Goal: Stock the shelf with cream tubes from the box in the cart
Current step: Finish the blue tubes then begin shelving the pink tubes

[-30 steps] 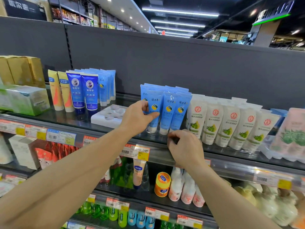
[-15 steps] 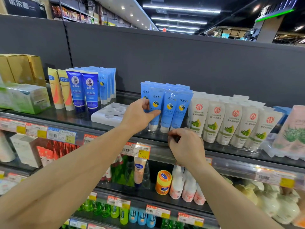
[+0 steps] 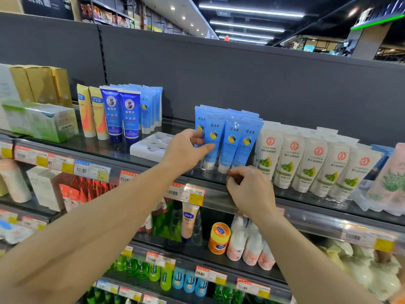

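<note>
on the top shelf point(image 3: 153, 172), at about twelve o'clock from the person, the light blue cream tubes point(image 3: 232, 139) stand upright on their caps in a tight block. the left hand point(image 3: 186, 150) grips the front tube at the block's nine o'clock edge, thumb across its face and fingers curled behind. the right hand point(image 3: 249, 189) sits at six o'clock of the block on the shelf lip, fingers curled tight; whether they pinch anything cannot be told. compared with a second ago almost nothing has shifted: both hands keep their places and the block stands the same. that reads as final straightening of this row, not fresh placing. the box and cart are out of view, so more tubes may remain.
</note>
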